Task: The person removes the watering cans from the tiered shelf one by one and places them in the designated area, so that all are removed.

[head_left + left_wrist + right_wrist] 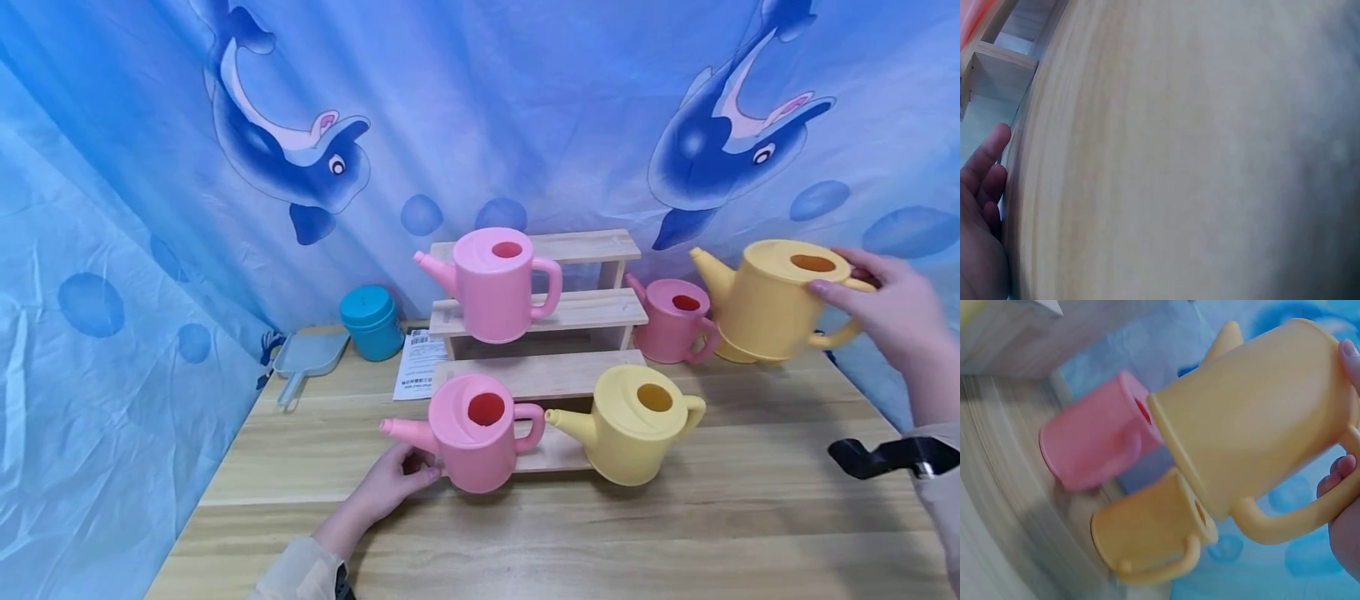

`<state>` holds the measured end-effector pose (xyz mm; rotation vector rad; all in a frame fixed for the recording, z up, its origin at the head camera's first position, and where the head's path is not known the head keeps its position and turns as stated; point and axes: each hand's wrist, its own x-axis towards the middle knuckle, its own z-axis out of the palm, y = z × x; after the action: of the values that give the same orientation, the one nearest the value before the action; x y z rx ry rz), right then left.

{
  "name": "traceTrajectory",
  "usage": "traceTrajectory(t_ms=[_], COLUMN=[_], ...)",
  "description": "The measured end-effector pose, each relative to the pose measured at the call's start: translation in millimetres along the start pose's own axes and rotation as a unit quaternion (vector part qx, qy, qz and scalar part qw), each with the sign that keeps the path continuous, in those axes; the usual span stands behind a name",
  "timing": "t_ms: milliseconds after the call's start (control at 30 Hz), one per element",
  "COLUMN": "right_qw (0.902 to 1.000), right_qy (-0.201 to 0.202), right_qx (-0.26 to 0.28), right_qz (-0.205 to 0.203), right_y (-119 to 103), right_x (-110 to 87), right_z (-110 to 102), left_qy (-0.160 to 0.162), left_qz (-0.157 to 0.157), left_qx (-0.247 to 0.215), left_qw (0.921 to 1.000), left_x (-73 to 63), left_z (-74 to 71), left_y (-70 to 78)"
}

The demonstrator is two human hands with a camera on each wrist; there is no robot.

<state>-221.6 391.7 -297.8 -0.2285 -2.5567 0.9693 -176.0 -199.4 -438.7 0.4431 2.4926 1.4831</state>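
Note:
My right hand holds a yellow watering can by its handle and upper back, raised at the right. Under it in the right wrist view, an orange-yellow watering can stands beside a darker pink watering can. My left hand rests low on the table, loosely bent, its thumb tip close to the left end of the wooden stepped shelf. On the bottom step stand a pink watering can and a pale yellow watering can. A light pink watering can sits higher up.
Left of the shelf are a teal canister, a light grey-blue dustpan and a printed paper sheet. A blue dolphin-print curtain hangs behind the wooden table.

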Motion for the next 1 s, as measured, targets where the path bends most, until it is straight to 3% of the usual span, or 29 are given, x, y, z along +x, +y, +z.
traceTrajectory(t_ms=[200, 333, 533, 667, 833, 1000], right_qw=[0.9956, 0.9965, 0.9954, 0.9964, 0.9953, 0.9949], right_qy=[0.009, 0.005, 0.022, 0.017, 0.002, 0.002], right_qx=[0.081, 0.064, 0.09, 0.082, 0.096, 0.099], right_qz=[-0.046, -0.053, -0.025, -0.012, -0.012, 0.018], right_y=[38.2, 58.6, 88.9, 103.1, 113.0, 114.1], right_x=[-7.4, -14.2, -24.6, -32.9, -40.3, -44.8], right_z=[-7.5, -6.6, -0.7, 5.6, 13.6, 21.5], left_qy=[0.002, 0.004, 0.008, 0.005, 0.006, 0.003], left_qz=[0.009, 0.007, 0.013, 0.007, 0.003, 0.002], left_qx=[-0.001, 0.0, 0.0, 0.002, 0.002, -0.001], left_qw=[1.0, 1.0, 0.9999, 1.0, 1.0, 1.0], left_x=[-1.2, -2.1, -1.6, -2.3, -2.0, -1.9], left_z=[-0.6, -1.3, 0.4, -0.5, -0.7, -0.3], left_y=[1.8, 2.9, -2.8, 1.6, 3.0, 3.0])
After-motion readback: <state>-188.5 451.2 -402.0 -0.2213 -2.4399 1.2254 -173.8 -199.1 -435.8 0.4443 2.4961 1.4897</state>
